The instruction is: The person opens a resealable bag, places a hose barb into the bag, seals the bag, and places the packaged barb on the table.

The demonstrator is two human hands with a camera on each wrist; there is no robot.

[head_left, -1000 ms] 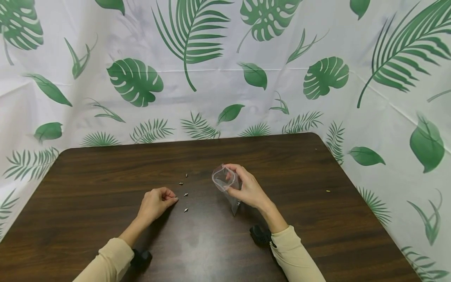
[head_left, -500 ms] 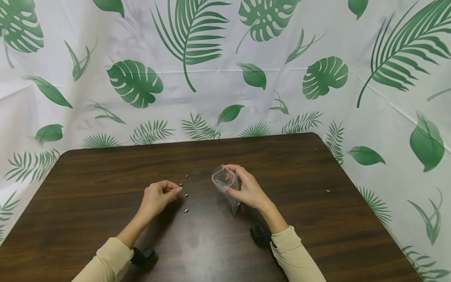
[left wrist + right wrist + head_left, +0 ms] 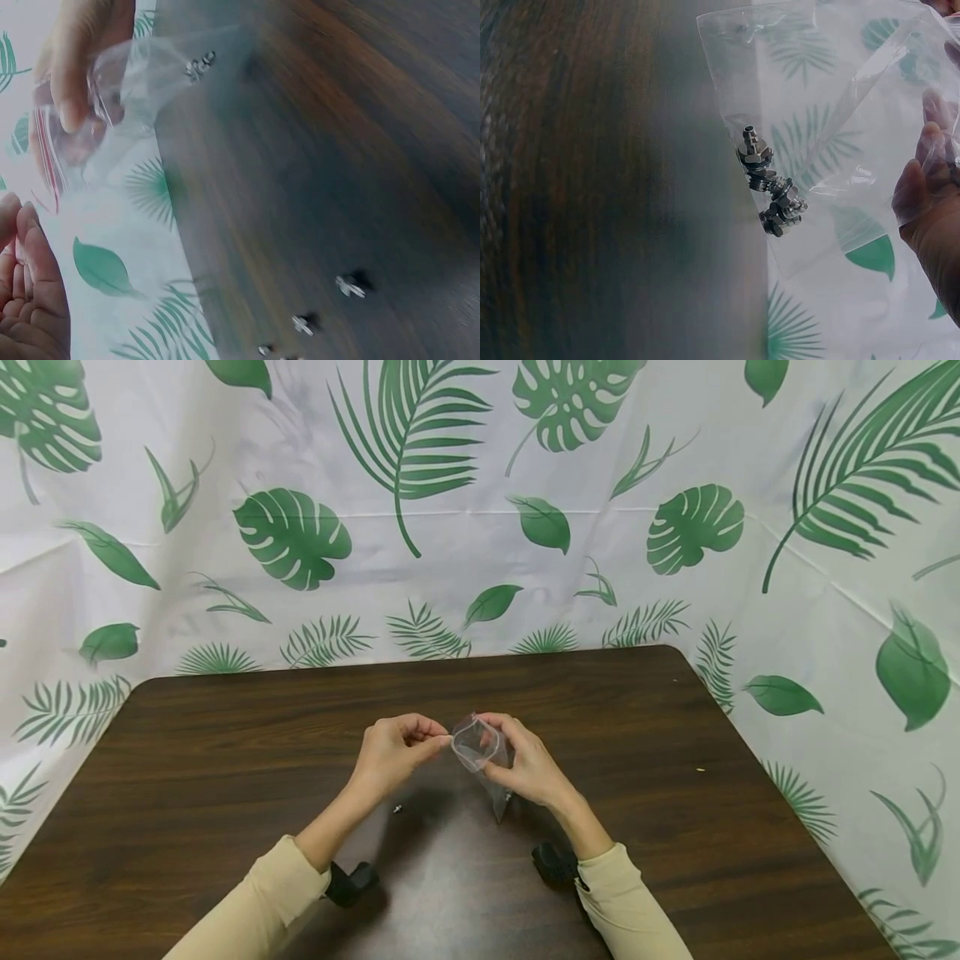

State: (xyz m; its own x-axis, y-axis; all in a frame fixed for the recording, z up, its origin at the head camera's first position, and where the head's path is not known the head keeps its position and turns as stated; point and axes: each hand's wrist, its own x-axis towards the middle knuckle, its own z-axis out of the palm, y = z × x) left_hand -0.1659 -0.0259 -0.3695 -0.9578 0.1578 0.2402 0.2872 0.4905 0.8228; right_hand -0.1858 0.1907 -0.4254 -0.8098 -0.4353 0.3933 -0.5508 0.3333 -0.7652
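Centre frame, the right hand (image 3: pixel 528 767) grips a clear plastic zip bag (image 3: pixel 472 747) near its mouth, silver metal fittings (image 3: pixel 768 185) inside, below; just left, the left hand (image 3: pixel 393 752) joins its fingertips, whether grasping I cannot tell.

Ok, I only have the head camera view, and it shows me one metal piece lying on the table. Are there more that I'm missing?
Observer: Yes, the left wrist view shows at least three loose metal pieces on the table.
Operator: And the bag, is there just a single part in it? I only catch a glint.
Observer: No, the right wrist view shows several metal parts bunched together inside the bag.
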